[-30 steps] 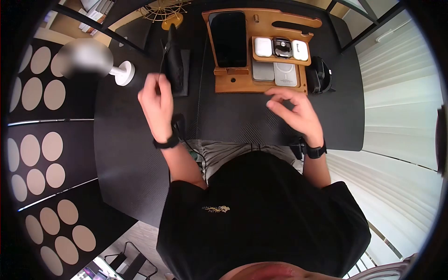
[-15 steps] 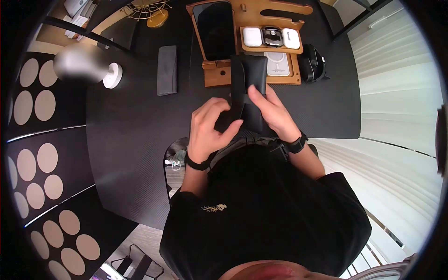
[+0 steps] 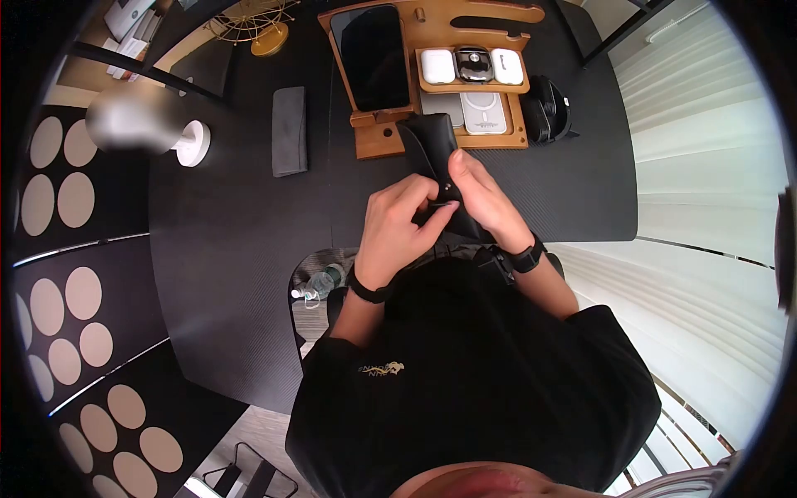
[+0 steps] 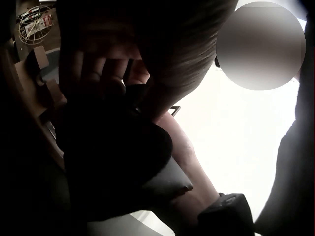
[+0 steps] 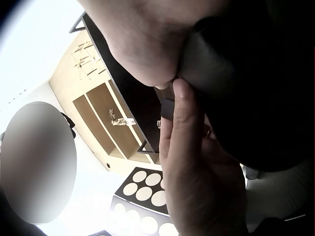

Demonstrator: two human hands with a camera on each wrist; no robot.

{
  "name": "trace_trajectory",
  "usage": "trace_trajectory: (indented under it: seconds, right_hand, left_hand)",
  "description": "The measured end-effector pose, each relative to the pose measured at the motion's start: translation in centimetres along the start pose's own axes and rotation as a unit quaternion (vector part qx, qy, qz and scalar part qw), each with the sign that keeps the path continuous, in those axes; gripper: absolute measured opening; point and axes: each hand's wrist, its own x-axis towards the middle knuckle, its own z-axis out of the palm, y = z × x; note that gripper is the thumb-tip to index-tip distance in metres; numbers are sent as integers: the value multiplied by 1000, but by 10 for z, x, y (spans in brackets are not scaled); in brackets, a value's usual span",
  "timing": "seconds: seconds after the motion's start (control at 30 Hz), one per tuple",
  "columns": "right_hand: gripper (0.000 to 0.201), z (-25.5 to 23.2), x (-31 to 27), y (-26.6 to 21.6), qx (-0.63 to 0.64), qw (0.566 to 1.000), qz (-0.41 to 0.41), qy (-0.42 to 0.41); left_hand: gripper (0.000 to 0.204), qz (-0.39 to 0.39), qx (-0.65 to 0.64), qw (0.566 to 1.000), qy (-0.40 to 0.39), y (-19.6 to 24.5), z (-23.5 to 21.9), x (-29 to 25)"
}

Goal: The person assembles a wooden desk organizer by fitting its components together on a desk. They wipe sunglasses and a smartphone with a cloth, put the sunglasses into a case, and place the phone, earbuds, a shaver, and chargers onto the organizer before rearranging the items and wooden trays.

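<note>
A black leather glasses case (image 3: 436, 133) with a flap is held tilted in front of my body. My right hand (image 3: 490, 203) grips its right side, thumb lying along the front. Between thumb and fingers, my left hand (image 3: 394, 220) pinches the case's short strap (image 5: 167, 109), beside a small metal snap (image 3: 448, 187) on the front. The right wrist view shows the left thumb pressed near the strap's end. In the left wrist view the case (image 4: 118, 157) is a dark shape covering much of the fingers.
A grey folded case (image 3: 289, 133) lies left on the black desk (image 3: 241, 241). Behind the hands, a wooden organizer (image 3: 379, 143) bears a phone (image 3: 371, 58), white earbud cases (image 3: 438, 66) and a watch (image 3: 475, 63). A black pouch (image 3: 548, 112) sits right; a white lamp base (image 3: 194, 144) stands left.
My left hand brought the black case from the left side to the middle, where the right hand took hold. The strap, lying across the case half a second ago, is now pulled away, baring the snap.
</note>
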Motion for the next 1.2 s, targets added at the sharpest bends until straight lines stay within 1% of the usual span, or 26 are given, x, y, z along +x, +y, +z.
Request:
trace_trajectory:
  seconds: [0.07, 0.13, 0.17, 0.2, 0.27, 0.3, 0.33, 0.37, 0.43, 0.47, 0.5, 0.53, 0.6, 0.7, 0.73, 0.77, 0.8, 0.87, 0.9, 0.97, 1.0, 1.07, 1.1, 1.13, 1.17, 1.2]
  right_hand:
    - [60, -2, 0, -1, 6, 1000, 2, 23]
    - [53, -6, -1, -7, 106, 993, 54, 15]
    - [45, -5, -2, -6, 123, 991, 50, 32]
    - [45, -7, -3, -7, 122, 991, 50, 32]
    - [42, -10, -4, -9, 153, 986, 61, 17]
    - [42, -10, -5, -13, 154, 986, 61, 17]
    - [41, -8, -7, -18, 197, 977, 76, 35]
    - [40, -7, -8, -21, 239, 965, 92, 52]
    - [40, -8, -8, -16, 247, 963, 99, 54]
    - [40, -9, -8, -14, 254, 960, 106, 55]
    - [40, -8, -8, -13, 254, 960, 107, 53]
    - [40, -8, -8, -11, 245, 963, 102, 51]
    - [40, -7, -7, -12, 235, 966, 95, 50]
    - [44, -8, -7, -12, 220, 971, 82, 46]
    - [46, -11, -7, -9, 193, 979, 68, 11]
    - [49, -13, -7, -8, 165, 984, 55, -25]
    - [49, -12, -8, -9, 165, 984, 55, -26]
    - [51, -8, -9, -16, 100, 993, 60, -33]
    - [51, -6, -9, -16, 100, 993, 61, -34]
    - [51, -2, -7, -17, 17, 997, -8, -71]
    - [51, 0, -8, -18, 17, 997, -9, -73]
    - [50, 4, -10, -20, 0, 999, -31, -44]
    - [50, 5, -10, -19, 1, 998, -31, -46]
    - [49, 5, -11, -17, 28, 1000, -1, -5]
    - [49, 4, -11, -15, 54, 997, 29, 36]
    - [49, 2, -11, -12, 54, 998, 29, 35]
  left_hand:
    - [24, 2, -24, 1000, 17, -1, 0, 0]
    - [18, 16, -53, 995, 80, -7, -1, -1]
    - [15, 14, -39, 995, 90, -11, -4, -3]
    - [15, 14, -40, 995, 90, -16, -5, -3]
    - [16, 43, -24, 987, 153, -24, -8, -1]
    - [18, 33, 2, 983, 179, -22, -11, -2]
    - [22, -44, -42, 983, 173, -22, -12, -5]
    - [21, -28, -38, 984, 174, -22, -13, -5]
    - [21, -13, -33, 984, 175, -24, -18, -5]
    - [20, 24, -12, 991, 132, -27, -20, -5]
    - [19, 60, 9, 994, 88, -29, -22, -6]
    - [19, 58, 10, 994, 89, -25, -21, -6]
    - [18, -9, -27, 997, 66, -15, -16, -3]
    - [25, -22, -54, 997, 52, -21, -10, -8]
    - [27, -36, -63, 996, 48, -22, -10, -9]
    - [27, -37, -63, 996, 48, -21, -10, -9]
    - [28, -43, -64, 996, 48, -19, -10, -8]
    - [29, -50, -65, 996, 47, -19, -8, -6]
    - [28, -46, -92, 992, 66, -22, -5, -5]
    - [27, -44, -118, 988, 86, -27, 1, -6]
    - [24, -39, -128, 986, 97, -29, 3, -7]
    - [20, -36, -137, 984, 109, -35, 2, -12]
    - [18, -59, -151, 981, 103, -40, -1, -16]
    - [17, -83, -164, 978, 98, -41, -4, -17]
    - [15, -82, -236, 960, 130, -40, -5, -16]
    - [14, -80, -306, 935, 162, -37, -8, -14]
